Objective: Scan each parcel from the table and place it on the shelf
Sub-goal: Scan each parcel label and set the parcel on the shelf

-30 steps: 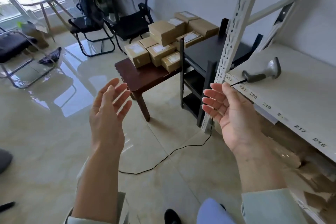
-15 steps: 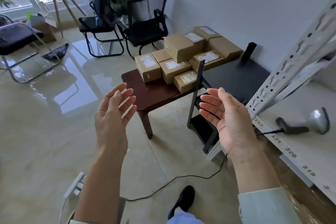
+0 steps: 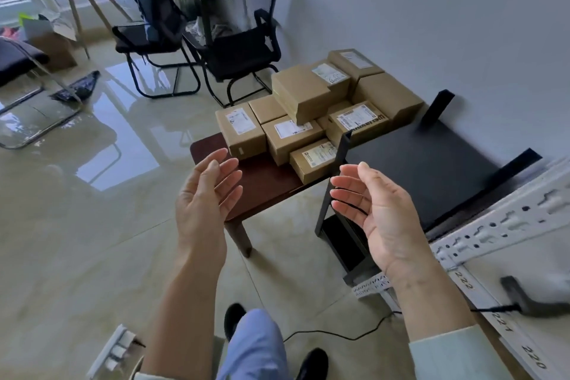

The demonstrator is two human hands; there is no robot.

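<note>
Both hands empty. Left hand (image 3: 207,194) and right hand (image 3: 374,210) are raised with palms facing each other, fingers spread and relaxed, nothing pinched or held, a wide gap btwn them.

Parcels (image 3: 303,108) sit ahead of the hands, slightly beyond the fingertips, stacked on the dark wooden table (image 3: 262,188). Roughly ten brown boxes, most w/ white labels facing up, one larger box lying on top of the pile. Nearest box (image 3: 314,159) is just past the gap btwn the hands, closer to the right hand's fingertips. None touched.

Scanner (image 3: 530,302) lies low to the right of the right hand, on the white shelf (image 3: 505,348), its cable trailing off the edge to the floor. Blurred, but looks parked, not in hand. Shelf edge carries numbers 222, 221, 220. No parcel visible on the part of the shelf in view; the rest is out of frame, so can't say what's stored there.

Black rack (image 3: 416,173) stands btwn table and shelf, just behind the right hand.

Judgement: pile looks full, so the bulk of the job is left, maybe all. Step in hand looks like reaching for a box; scanning and shelving it come after, then repeat per parcel.
</note>
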